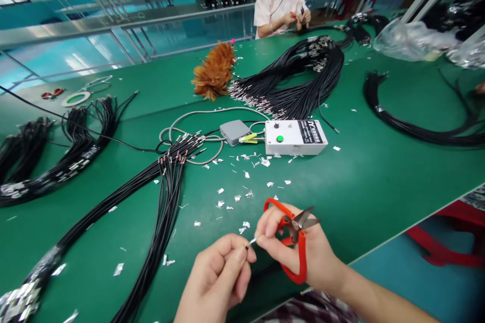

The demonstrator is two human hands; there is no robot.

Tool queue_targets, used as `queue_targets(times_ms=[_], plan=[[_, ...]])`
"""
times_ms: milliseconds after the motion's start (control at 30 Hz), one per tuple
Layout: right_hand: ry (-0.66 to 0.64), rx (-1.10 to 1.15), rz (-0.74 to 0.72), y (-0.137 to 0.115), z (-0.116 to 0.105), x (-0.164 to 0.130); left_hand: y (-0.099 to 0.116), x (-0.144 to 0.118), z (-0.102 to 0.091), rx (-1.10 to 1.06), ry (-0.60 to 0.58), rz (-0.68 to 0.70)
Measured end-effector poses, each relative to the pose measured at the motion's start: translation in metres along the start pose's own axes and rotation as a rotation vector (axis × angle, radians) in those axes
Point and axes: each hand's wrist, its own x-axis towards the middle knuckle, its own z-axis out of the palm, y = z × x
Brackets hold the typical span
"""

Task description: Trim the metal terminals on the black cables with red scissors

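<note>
Between thumb and fingertips, my left hand [217,275] pinches a thin black cable whose silvery end [252,243] sticks out toward the right. My right hand [322,257] carries red-handled scissors [302,257] looped over its fingers, the blades parted and pointing away to the right. Its thumb and forefinger close on the tip of that same cable end. Most of the cable is hidden behind my hands. Left of them, a bundle of black cables [161,227] with bared ends lies on the green table [379,197].
Foil scraps [237,198] litter the table beyond my hands. A white box with a green button [295,137] sits by a grey box [234,132]. Further back are a brown feather duster [215,70], a large cable bundle [326,83] and a co-worker [278,5]. A red stool [435,247] stands at right.
</note>
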Motion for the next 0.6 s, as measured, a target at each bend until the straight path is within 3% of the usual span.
queue_targets(times_ms=[100, 167, 300, 433, 533, 600], plan=[[-0.079, -0.023, -0.032, -0.002, -0.005, 0.005, 0.005, 0.002, -0.004, -0.096, -0.112, -0.103], [-0.091, 0.032, -0.004, -0.001, -0.004, 0.007, 0.006, 0.001, -0.003, -0.103, -0.121, -0.111], [-0.046, 0.028, 0.139, -0.001, -0.006, 0.007, 0.006, -0.002, 0.001, -0.010, 0.035, -0.008], [-0.099, -0.257, 0.321, -0.008, -0.020, -0.003, 0.008, -0.005, 0.004, 0.019, 0.181, 0.091], [-0.208, -0.545, 0.343, -0.011, -0.031, -0.015, 0.009, -0.004, 0.005, 0.039, 0.232, 0.114], [-0.201, -0.530, 0.334, -0.010, -0.034, -0.021, 0.009, -0.003, 0.006, 0.052, 0.237, 0.120]])
